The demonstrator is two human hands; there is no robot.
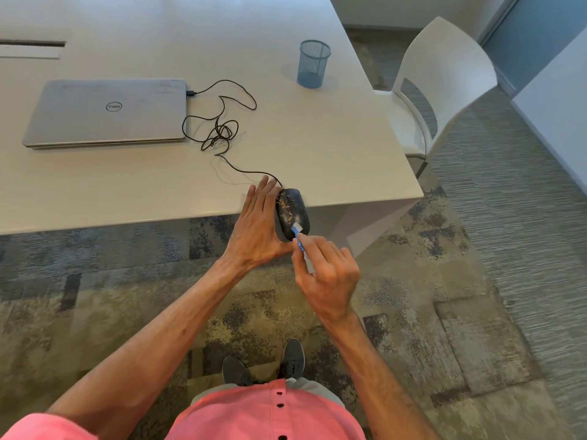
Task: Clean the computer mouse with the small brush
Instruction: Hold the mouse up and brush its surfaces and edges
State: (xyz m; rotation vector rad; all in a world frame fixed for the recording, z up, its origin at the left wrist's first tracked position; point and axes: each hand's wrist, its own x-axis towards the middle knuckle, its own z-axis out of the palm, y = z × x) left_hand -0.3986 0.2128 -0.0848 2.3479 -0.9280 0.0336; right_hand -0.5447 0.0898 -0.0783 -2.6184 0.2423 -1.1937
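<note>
A black wired computer mouse (292, 212), flecked with pale dust, is held off the front edge of the table. My left hand (257, 225) cradles its left side and underside, fingers extended along it. A small blue brush (299, 237) with pale bristles touches the rear of the mouse. My right hand (328, 277) pinches the brush handle just below the mouse. The mouse's black cable (222, 134) runs in a tangle across the table to a closed laptop.
A closed silver laptop (104, 112) lies at the left of the white table (349, 154). A blue mesh pen cup (313, 63) stands at the back right. A white chair (444, 81) sits beside the table's right edge. Patterned carpet lies below.
</note>
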